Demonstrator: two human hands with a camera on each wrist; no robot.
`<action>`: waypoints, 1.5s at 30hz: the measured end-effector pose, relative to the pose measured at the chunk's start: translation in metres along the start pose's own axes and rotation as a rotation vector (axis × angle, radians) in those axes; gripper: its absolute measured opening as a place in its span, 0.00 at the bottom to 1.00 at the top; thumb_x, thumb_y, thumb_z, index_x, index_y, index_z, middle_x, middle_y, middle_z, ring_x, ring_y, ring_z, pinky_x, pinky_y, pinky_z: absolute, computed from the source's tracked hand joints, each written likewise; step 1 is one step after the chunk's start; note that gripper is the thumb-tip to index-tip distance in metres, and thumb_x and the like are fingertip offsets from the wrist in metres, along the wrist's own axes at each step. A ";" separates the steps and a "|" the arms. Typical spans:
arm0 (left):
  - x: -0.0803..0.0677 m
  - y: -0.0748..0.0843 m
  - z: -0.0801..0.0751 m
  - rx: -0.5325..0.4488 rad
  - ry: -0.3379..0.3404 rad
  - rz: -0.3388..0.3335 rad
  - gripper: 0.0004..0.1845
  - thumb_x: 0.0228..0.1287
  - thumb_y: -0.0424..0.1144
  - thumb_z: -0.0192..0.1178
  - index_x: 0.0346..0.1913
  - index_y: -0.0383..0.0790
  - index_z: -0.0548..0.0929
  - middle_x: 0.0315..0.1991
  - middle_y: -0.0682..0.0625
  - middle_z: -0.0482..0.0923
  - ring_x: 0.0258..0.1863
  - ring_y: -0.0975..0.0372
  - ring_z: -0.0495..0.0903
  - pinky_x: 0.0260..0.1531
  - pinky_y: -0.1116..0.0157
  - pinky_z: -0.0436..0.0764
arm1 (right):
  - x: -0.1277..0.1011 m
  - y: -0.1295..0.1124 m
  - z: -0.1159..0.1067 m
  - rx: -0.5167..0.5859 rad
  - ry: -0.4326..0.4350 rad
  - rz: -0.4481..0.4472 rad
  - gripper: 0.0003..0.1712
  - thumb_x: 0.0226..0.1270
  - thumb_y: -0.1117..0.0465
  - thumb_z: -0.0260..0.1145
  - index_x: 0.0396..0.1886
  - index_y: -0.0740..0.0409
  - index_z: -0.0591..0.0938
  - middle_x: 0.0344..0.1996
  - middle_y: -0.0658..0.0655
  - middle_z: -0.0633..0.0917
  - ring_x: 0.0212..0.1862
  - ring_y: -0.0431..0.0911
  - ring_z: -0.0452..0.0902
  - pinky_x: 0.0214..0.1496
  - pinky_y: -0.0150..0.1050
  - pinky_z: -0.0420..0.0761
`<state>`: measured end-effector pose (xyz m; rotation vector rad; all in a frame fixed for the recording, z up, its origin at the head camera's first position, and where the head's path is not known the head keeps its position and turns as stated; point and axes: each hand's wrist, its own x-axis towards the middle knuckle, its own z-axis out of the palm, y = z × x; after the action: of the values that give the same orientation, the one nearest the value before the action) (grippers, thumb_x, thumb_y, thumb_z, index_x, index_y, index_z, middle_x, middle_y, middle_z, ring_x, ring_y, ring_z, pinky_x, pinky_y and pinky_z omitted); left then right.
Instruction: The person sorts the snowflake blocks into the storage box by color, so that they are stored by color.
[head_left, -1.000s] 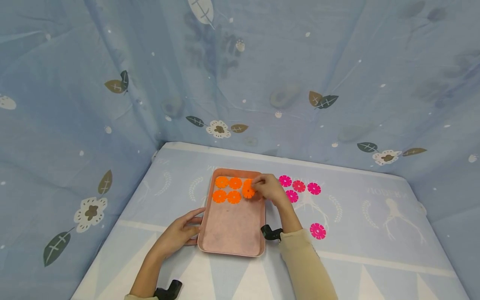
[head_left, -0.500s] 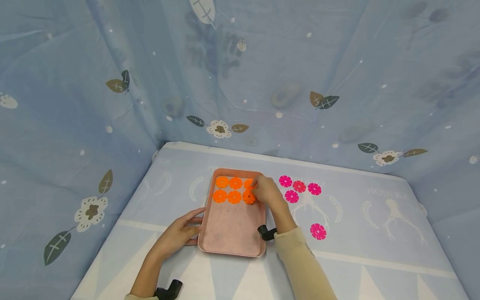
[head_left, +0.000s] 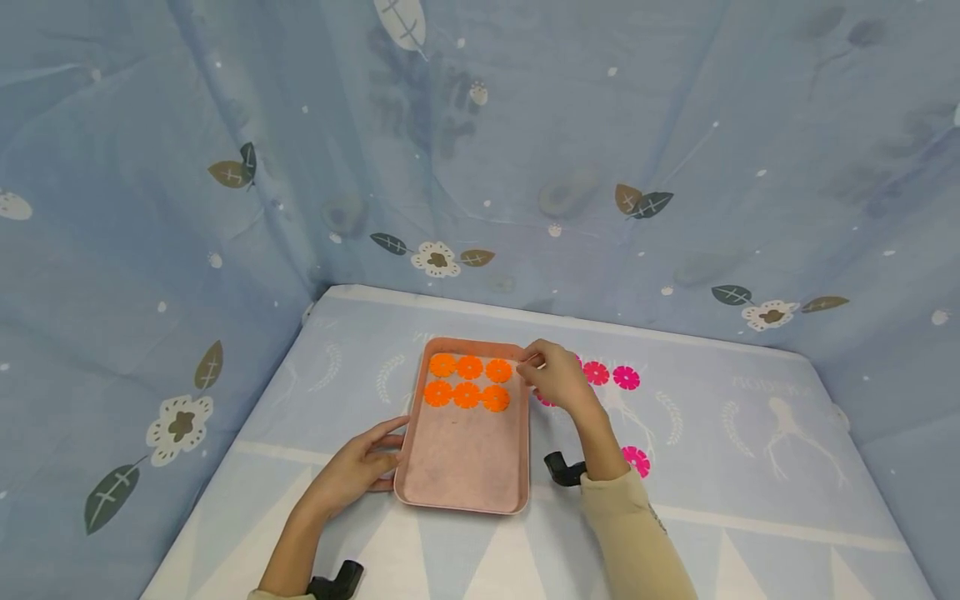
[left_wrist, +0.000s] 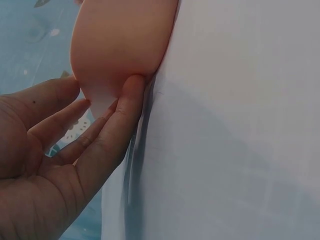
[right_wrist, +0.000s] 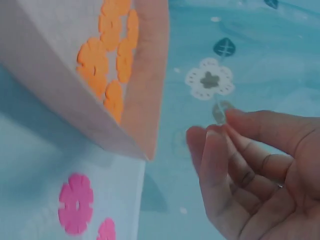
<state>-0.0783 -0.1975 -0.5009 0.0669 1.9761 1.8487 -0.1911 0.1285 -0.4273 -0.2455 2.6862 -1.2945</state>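
R hand (head_left: 558,377) is at the tray's (head_left: 461,467) 1–2 o'clock corner in the head view — fingertips over the rim but, per the R wrist view, seemingly clear of it. Fingers loosely bent, tips close, gap narrow, nothing seen betw. them.

Key relation, I'd judge: the pink discs (head_left: 596,372) lie flat on the table (head_left: 750,467), R hand much nearer than L. Two sit approx. 3 o'clock of it; one peeks out at abt. 2 & one at abt. 7, both part-hidden by the hand; the last is farther off at 4–5, part-covered by the sleeve (head_left: 630,525). All round, so no long axis to line up w/.

Orange discs (head_left: 469,367), six, are flat in the tray's far end, approx. 9 o'clock of R hand: two rows of three, rows running 9 to 3. Tray's long axis runs approx. 12 to 6. L hand (head_left: 356,468) is at its 8–9 o'clock side, fingers fairly straight & spread, tips touching the outer wall.

Vs. half a sec. ago: R hand was over the far R orange disc — now it's off twd. 3 o'clock, all six in full view, & two pinks then uncovered are part-hidden. Tray & L hand approx. same spot.
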 end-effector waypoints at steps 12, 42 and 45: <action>0.000 0.002 0.001 0.015 0.025 -0.013 0.30 0.75 0.33 0.56 0.76 0.43 0.63 0.65 0.32 0.67 0.50 0.45 0.83 0.42 0.54 0.85 | -0.034 0.027 -0.036 0.102 0.041 0.024 0.15 0.69 0.62 0.68 0.51 0.66 0.81 0.39 0.60 0.83 0.38 0.57 0.84 0.37 0.43 0.87; 0.000 0.000 0.002 -0.007 0.018 -0.011 0.31 0.74 0.34 0.58 0.76 0.43 0.63 0.67 0.31 0.66 0.55 0.45 0.79 0.44 0.53 0.85 | -0.115 0.120 -0.092 0.022 0.048 0.139 0.17 0.69 0.59 0.69 0.51 0.65 0.81 0.37 0.59 0.82 0.38 0.56 0.79 0.36 0.42 0.83; 0.000 0.001 0.003 -0.003 0.024 -0.008 0.31 0.74 0.33 0.58 0.76 0.43 0.64 0.66 0.31 0.66 0.55 0.45 0.80 0.43 0.53 0.85 | -0.118 0.129 -0.091 0.022 0.029 0.169 0.16 0.69 0.60 0.70 0.50 0.66 0.81 0.37 0.59 0.82 0.36 0.55 0.78 0.35 0.41 0.82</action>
<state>-0.0777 -0.1948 -0.5005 0.0361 1.9868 1.8558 -0.1047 0.3019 -0.4655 0.0031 2.6482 -1.2861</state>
